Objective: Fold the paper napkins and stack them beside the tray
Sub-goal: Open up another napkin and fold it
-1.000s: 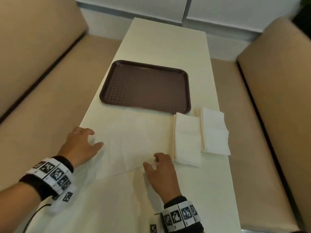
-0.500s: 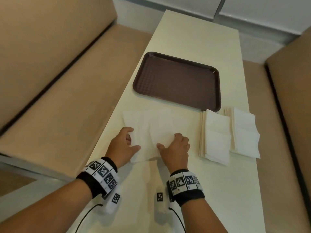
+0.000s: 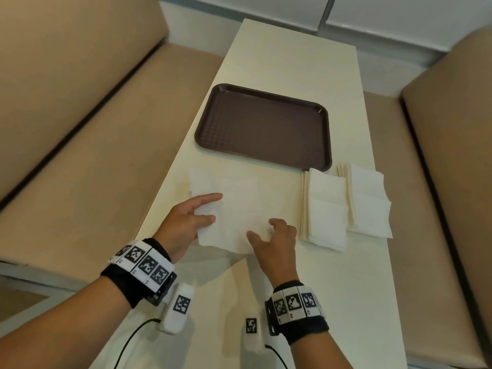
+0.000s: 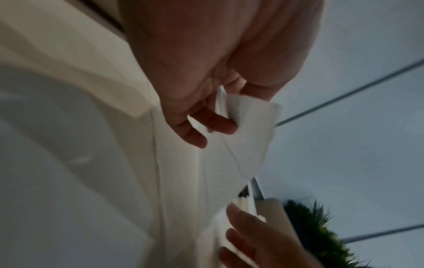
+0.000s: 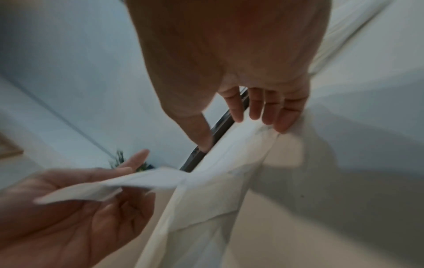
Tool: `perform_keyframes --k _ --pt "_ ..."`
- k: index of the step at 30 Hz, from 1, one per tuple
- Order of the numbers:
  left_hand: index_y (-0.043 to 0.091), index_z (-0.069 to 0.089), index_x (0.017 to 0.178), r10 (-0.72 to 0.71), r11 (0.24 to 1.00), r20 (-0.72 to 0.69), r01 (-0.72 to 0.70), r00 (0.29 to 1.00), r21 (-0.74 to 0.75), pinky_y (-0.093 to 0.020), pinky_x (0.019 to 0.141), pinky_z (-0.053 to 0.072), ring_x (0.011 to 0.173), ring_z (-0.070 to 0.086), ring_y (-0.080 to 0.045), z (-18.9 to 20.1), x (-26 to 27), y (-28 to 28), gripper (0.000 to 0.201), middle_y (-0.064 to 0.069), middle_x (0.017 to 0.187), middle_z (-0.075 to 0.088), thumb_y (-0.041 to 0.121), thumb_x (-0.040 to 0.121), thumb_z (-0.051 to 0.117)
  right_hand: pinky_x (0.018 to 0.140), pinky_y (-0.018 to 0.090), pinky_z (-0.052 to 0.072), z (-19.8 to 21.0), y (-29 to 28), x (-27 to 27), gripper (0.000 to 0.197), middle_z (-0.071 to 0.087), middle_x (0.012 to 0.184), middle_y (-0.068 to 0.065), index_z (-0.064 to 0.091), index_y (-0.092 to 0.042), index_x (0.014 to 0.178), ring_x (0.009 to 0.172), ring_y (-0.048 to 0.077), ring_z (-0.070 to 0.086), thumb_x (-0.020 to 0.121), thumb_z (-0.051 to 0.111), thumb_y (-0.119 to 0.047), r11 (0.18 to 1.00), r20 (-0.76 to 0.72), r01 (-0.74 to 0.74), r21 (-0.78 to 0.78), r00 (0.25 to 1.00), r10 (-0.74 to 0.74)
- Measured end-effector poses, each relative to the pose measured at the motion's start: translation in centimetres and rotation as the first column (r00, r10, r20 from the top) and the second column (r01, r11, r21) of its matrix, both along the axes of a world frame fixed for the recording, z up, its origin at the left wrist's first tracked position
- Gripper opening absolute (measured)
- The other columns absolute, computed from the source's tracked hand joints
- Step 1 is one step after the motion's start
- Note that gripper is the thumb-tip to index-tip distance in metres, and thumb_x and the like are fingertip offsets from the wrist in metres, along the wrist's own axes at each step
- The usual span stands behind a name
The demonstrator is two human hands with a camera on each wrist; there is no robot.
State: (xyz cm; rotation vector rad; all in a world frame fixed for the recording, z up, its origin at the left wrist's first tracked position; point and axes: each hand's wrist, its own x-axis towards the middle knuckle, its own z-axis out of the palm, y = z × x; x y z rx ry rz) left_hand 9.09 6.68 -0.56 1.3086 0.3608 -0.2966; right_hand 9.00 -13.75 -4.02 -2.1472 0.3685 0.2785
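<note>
- Left hand (image 3: 186, 225): forearm enters from lower left, palm turned inward toward the centre. Index finger extended forward over the sheet, thumb on top; the left wrist view shows thumb and fingers (image 4: 220, 123) pinching the left edge of the napkin (image 3: 239, 209) and lifting that edge off the tabletop (image 3: 292, 49).
- Right hand (image 3: 274, 241): forearm enters from below, palm down, fingers bent with tips pressed onto the napkin's near right part. The right wrist view shows the fingertips (image 5: 282, 123) bearing down on the paper, which creases under them; thumb spread to the left. No curl round the sheet visible, so it reads as a press, not a grasp.
- Napkin: white sheet, partly folded, lying on the tabletop just in front of the tray (image 3: 266, 126), its far edge near the tray's near rim. Left portion raised in the left hand, right portion pinned flat.
- Two stacks: folded stack (image 3: 324, 209) just right of the right hand, at the tray's near right corner; second stack (image 3: 370, 201) touching it on its right, close to the tabletop's right edge.
- Both wrists carry black bands with black-and-white marker tiles (image 3: 143, 262).
- Beige bench seats (image 3: 80, 155) flank the tabletop on both sides.
</note>
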Motion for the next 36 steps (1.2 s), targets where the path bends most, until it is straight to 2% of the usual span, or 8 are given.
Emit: perform_keyframes --k 4,9,12,18,23,28,33,36 --pt "0.018 0.067 0.128 -0.079 0.941 0.049 0.091 0.996 -0.327 -0.04 0.088 0.058 0.114 0.066 -0.031 2.3 -0.4 -0.8 0.056 -0.01 0.131 0.066 -0.011 0.08 0.063 0.106 0.037 0.046 1.8 -1.3 -1.3 0.069 0.046 0.141 -0.012 0.049 -0.026 0.139 0.13 0.011 0.048 0.083 0.07 -0.061 0.938 -0.004 0.083 0.337 0.996 -0.086" --pt "0.02 0.07 0.125 -0.189 0.828 0.15 0.239 0.971 -0.508 -0.043 0.086 0.057 0.113 0.063 -0.036 4.0 -0.4 -2.0 0.073 -0.015 0.136 0.061 0.009 0.056 0.089 0.104 0.057 0.049 3.7 -2.1 -1.2 0.086 0.061 0.14 0.004 0.052 -0.02 0.141 0.126 0.028 0.061 0.074 0.065 -0.072 0.492 -0.246 0.216 0.844 0.969 -0.004" --pt "0.019 0.067 0.128 -0.244 0.805 0.188 0.307 0.951 -0.507 -0.054 0.096 0.052 0.115 0.059 -0.042 4.2 -0.2 -2.8 0.075 -0.021 0.138 0.057 0.01 0.056 0.087 0.105 0.062 0.044 5.2 -1.9 -1.7 0.091 0.058 0.144 0.007 0.049 -0.021 0.146 0.131 0.033 0.056 0.076 0.066 -0.076 0.429 -0.095 0.038 0.903 0.989 0.111" --pt "0.015 0.067 0.127 -0.304 0.838 0.177 0.351 0.936 -0.418 -0.055 0.091 0.053 0.113 0.06 -0.044 4.6 -0.1 -3.5 0.061 -0.025 0.133 0.059 -0.002 0.068 0.065 0.095 0.057 0.054 7.1 -2.1 -3.0 0.051 0.067 0.129 0.014 0.058 -0.015 0.136 0.118 0.035 0.065 0.091 0.069 -0.037 0.563 -0.003 -0.062 0.824 0.993 0.114" --pt "0.029 0.075 0.11 -0.301 0.953 0.165 0.301 0.939 0.027 -0.045 0.092 0.057 0.111 0.064 -0.032 4.0 -1.3 -3.9 0.048 -0.004 0.125 0.066 0.006 0.068 0.066 0.081 0.047 0.061 7.1 -2.1 -3.8 0.017 0.076 0.09 0.007 0.074 -0.01 0.11 0.093 0.029 0.073 0.097 0.062 -0.007 0.782 0.03 -0.002 0.623 0.999 -0.022" --pt "0.039 0.071 0.102 -0.209 0.877 0.148 0.118 0.967 0.467 -0.014 0.082 0.043 0.105 0.055 -0.015 2.4 -2.3 -3.9 0.034 0.009 0.127 0.043 0.012 0.083 0.076 0.081 0.046 0.061 6.7 -2.1 -4.3 0.02 0.078 0.089 -0.003 0.077 -0.022 0.096 0.086 0.022 0.073 0.097 0.06 -0.013 0.947 0.132 0.036 0.319 0.988 -0.082" --pt "0.038 0.068 0.103 -0.257 0.876 0.127 0.176 0.958 0.449 -0.02 0.084 0.047 0.098 0.058 -0.006 2.4 -4.0 -4.9 0.018 0.009 0.117 0.052 0.031 0.088 0.073 0.073 0.011 0.05 6.9 -1.7 -5.9 0.027 0.073 0.09 -0.014 0.071 -0.024 0.121 0.082 -0.001 0.066 0.099 0.056 -0.022 0.997 0.211 0.005 -0.075 0.978 0.011" --pt "0.038 0.055 0.124 -0.161 0.935 -0.006 0.155 0.987 0.32 -0.03 0.095 0.047 0.113 0.053 -0.005 1.6 -4.2 -5.1 0.043 0.014 0.127 0.05 0.044 0.086 0.073 0.081 0.015 0.053 6.7 -1.3 -6.7 0.028 0.076 0.1 -0.013 0.071 -0.022 0.124 0.09 0.0 0.068 0.099 0.058 -0.022 0.997 0.241 0.036 -0.071 0.97 -0.018"
